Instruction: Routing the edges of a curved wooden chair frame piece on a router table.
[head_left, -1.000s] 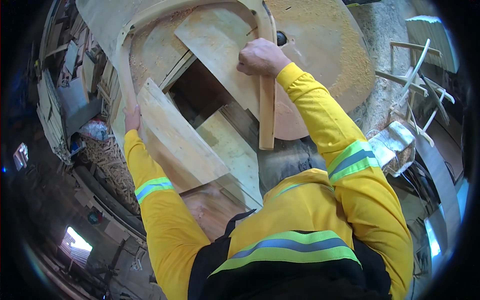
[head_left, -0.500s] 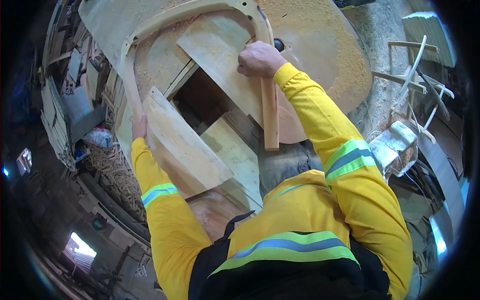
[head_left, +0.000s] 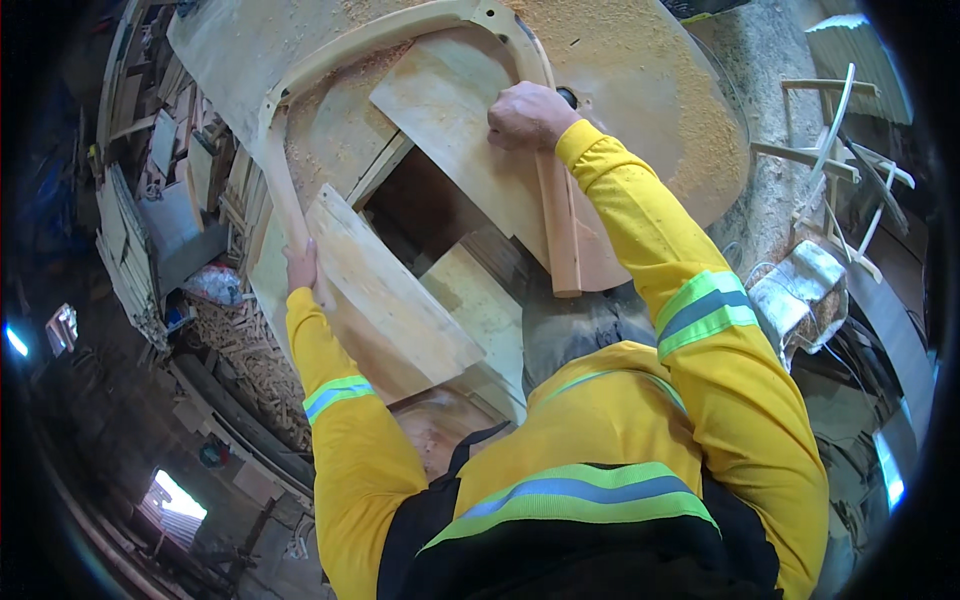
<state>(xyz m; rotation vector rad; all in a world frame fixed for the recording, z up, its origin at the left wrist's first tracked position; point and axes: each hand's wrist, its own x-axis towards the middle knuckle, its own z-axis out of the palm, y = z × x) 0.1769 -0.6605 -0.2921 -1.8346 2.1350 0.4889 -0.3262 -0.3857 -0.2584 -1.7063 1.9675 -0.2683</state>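
The fingers of the right hand (head_left: 530,115) are curled firmly around one leg of the curved wooden frame (head_left: 400,28), their tips hidden from me; those of the left hand (head_left: 301,265) wrap the other leg near its lower end; the frame extends over the table (head_left: 640,140), its bend on the far side; it looks to me stiff and rather light, perhaps slippery from dust, and probably weakest at the corner joints, so the straight legs seem the good place for holding; between them lies a loose board (head_left: 390,290); further out are sawdust (head_left: 705,130) and wood scraps (head_left: 245,365).
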